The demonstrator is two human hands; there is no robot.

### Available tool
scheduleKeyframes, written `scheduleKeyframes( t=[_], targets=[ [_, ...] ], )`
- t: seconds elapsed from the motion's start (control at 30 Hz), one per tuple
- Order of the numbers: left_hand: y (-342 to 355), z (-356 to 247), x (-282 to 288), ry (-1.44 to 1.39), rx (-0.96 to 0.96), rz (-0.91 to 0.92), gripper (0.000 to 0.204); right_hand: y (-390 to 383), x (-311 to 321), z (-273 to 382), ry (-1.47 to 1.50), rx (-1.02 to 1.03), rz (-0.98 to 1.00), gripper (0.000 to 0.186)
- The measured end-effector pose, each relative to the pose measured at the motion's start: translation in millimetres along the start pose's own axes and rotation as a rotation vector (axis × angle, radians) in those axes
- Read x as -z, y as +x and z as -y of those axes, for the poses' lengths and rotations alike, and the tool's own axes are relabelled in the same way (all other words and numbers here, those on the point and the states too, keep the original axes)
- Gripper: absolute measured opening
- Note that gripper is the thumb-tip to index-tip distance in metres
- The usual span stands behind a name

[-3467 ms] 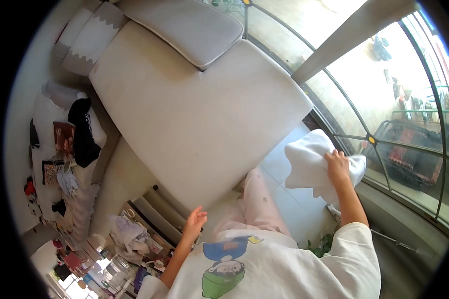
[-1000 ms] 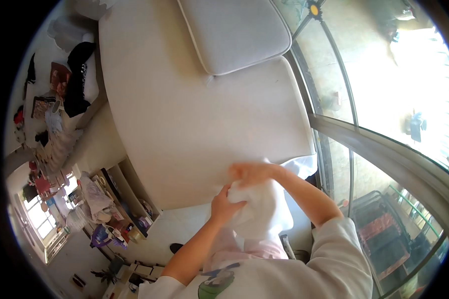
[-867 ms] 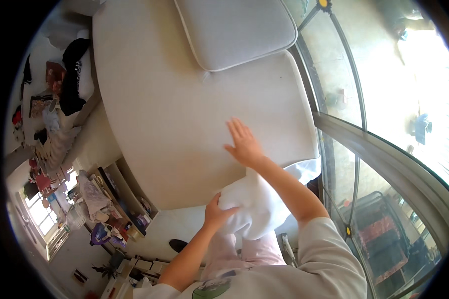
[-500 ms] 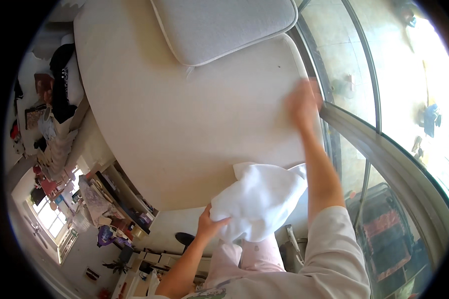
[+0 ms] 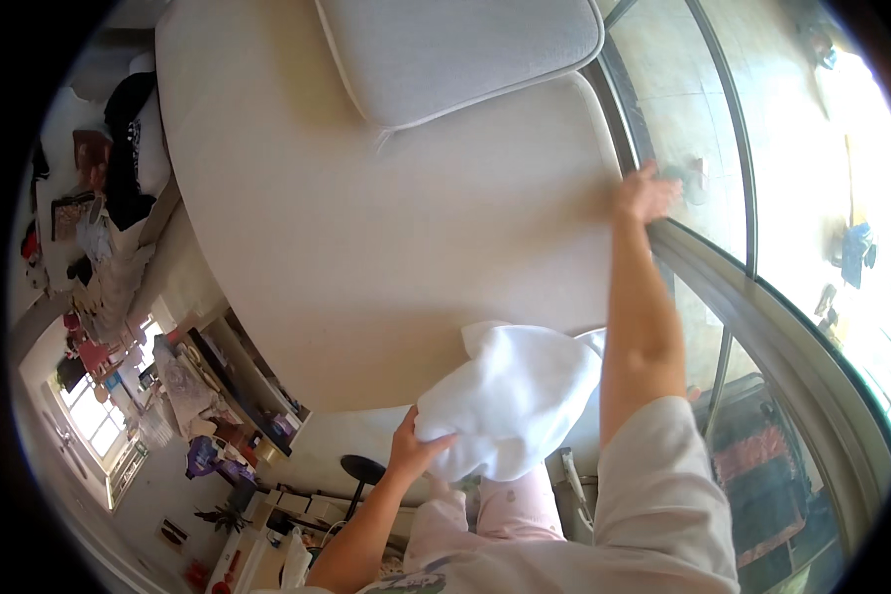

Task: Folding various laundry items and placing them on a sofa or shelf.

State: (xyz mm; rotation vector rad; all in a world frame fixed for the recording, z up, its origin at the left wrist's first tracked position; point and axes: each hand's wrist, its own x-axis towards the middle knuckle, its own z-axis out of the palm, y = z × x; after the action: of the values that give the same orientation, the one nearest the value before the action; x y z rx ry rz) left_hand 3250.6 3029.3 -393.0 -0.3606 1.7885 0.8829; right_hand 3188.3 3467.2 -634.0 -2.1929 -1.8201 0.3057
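My left hand (image 5: 413,450) grips a bunched white cloth (image 5: 513,398) at its lower left corner, held just above the near edge of a wide cream mattress (image 5: 366,228). My right hand (image 5: 643,190) is stretched out to the mattress's right edge, fingers spread and resting on the fabric next to the window frame. A grey pillow (image 5: 455,49) lies at the far end of the mattress.
A tall glass window with a metal frame (image 5: 752,287) runs along the right side. Cluttered shelves and small items (image 5: 208,396) stand at the lower left. Dark clothes and bags (image 5: 119,148) are piled at the far left.
My right hand let go of the white cloth and swept across the mattress to its right edge. My left hand kept hold of the cloth, which now hangs lower.
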Motion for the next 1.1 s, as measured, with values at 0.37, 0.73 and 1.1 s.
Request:
scheduleKeyframes(
  t=[0.37,0.73,1.1],
  targets=[
    [-16,-2,2,0.066,0.001,-0.061,0.064,-30,58,-35,0.058,0.041,0.517,0.058],
    [-27,19,1,0.101,-0.116,-0.081,0.061,-18,1,-25,0.47,0.022,1.21,0.056],
    [-81,19,-8,0.292,-0.369,-0.107,0.062,-77,217,-335,-0.248,0.498,1.845,0.062]
  ],
)
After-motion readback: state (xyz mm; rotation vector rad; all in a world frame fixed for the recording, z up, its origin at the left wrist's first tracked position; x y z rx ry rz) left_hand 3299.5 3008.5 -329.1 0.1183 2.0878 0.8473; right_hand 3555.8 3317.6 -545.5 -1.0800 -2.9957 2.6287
